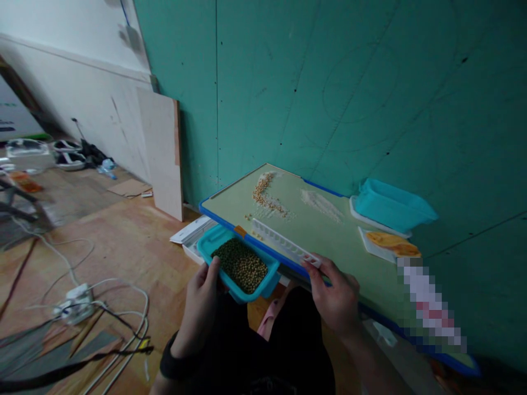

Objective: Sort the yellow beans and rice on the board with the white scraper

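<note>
My left hand [200, 299] grips the near-left side of a turquoise plastic tub [269, 285], its thumb over the rim. Inside the tub lie dark green beans [231, 253] and pale yellow soybeans [249, 272]. The tub hangs just below the blue edge of a pale green tabletop [230, 204]. My right hand [335, 293] is closed on the end of a long white plastic strip with a row of square cells [282, 240]. That strip rests along the table's near edge, with a few soybeans beside it. Farther back, more soybeans [260, 193] form a curved line among white grains.
A separate streak of white grains [321, 204] lies mid-table. To the right are a turquoise basket [393, 206], an orange-yellow cloth-like item [391, 243] and a blurred-out packet [430, 304]. A green wall [329, 82] stands behind. Cables and a power strip [78, 304] cover the floor at left.
</note>
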Demonstrator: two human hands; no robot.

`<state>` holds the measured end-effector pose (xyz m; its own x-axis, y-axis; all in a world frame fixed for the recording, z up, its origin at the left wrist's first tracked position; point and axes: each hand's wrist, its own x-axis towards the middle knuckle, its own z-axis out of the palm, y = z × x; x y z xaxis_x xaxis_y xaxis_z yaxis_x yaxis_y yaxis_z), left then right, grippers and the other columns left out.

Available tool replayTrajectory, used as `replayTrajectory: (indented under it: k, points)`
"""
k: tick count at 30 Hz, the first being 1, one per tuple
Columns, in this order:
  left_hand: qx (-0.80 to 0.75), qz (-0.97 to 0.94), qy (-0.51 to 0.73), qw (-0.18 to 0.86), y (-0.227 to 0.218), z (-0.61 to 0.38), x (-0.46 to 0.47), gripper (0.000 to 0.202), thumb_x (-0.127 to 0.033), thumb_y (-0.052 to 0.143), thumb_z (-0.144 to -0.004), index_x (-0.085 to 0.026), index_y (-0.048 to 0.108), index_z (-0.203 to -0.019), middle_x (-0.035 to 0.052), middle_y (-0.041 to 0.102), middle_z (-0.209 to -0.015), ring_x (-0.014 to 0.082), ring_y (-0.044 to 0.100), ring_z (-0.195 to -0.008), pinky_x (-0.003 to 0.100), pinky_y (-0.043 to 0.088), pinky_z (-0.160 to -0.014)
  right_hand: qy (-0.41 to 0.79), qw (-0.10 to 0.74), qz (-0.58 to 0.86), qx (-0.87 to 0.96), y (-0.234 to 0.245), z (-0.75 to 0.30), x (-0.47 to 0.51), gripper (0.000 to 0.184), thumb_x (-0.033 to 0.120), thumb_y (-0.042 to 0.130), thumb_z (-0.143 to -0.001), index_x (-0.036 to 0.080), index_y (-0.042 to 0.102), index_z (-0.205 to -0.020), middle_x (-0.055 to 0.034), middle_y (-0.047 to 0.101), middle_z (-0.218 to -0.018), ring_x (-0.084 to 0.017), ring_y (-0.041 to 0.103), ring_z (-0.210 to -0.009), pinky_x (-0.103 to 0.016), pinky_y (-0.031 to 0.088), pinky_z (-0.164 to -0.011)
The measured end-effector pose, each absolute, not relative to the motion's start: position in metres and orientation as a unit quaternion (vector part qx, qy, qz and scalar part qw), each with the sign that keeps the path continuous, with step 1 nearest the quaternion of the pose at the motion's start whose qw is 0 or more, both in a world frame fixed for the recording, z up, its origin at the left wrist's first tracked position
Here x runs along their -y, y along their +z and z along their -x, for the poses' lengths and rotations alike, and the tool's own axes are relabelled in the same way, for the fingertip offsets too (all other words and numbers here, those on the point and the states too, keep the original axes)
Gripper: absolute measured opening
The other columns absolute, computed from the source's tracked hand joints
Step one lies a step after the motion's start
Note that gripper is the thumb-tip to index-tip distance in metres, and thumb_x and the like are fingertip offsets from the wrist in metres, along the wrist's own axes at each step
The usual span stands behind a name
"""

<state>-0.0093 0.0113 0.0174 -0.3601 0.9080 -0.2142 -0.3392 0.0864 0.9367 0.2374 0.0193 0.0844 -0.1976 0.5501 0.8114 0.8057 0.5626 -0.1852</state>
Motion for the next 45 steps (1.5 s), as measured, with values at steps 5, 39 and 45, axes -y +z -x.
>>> replayTrajectory:
  k: [5,39,45]
  points:
    - [-0.54,-0.261,0.625,0.499,0.015,0.015,-0.013,0.047,-0.064,0.074,-0.073,-0.019,0.059,-0.077,-0.0044,0.051,-0.06,0.0126,0.046,-0.054,0.024,0.038,-0.049,-0.109,0.472,0.474,0.736,0.085,-0.237,-0.028,0.011,0.028,0.062,-0.096,0.021,0.069,-0.101,-0.0053,0.08,-0.087,-0.019,0.077,-0.072,-0.024,0.059,-0.067]
    - [-0.51,-0.27,0.661,0.48,0.016,0.06,-0.046,0.04,-0.054,0.076,-0.075,-0.017,0.065,-0.081,-0.004,0.056,-0.06,0.0101,0.048,-0.049,0.024,0.041,-0.048,-0.084,0.478,0.462,0.742,0.077,-0.209,-0.066,0.018,0.032,0.06,-0.097,0.018,0.071,-0.101,-0.0087,0.08,-0.09,-0.021,0.078,-0.073,-0.024,0.059,-0.065]
    - [-0.505,-0.267,0.669,0.475,0.015,0.057,-0.045,0.04,-0.054,0.076,-0.076,-0.015,0.068,-0.083,-0.0028,0.056,-0.059,0.0102,0.048,-0.049,0.024,0.039,-0.046,-0.082,0.484,0.449,0.746,0.075,-0.205,-0.064,0.015,0.029,0.061,-0.096,0.018,0.07,-0.102,-0.0085,0.08,-0.092,-0.02,0.078,-0.075,-0.024,0.059,-0.067]
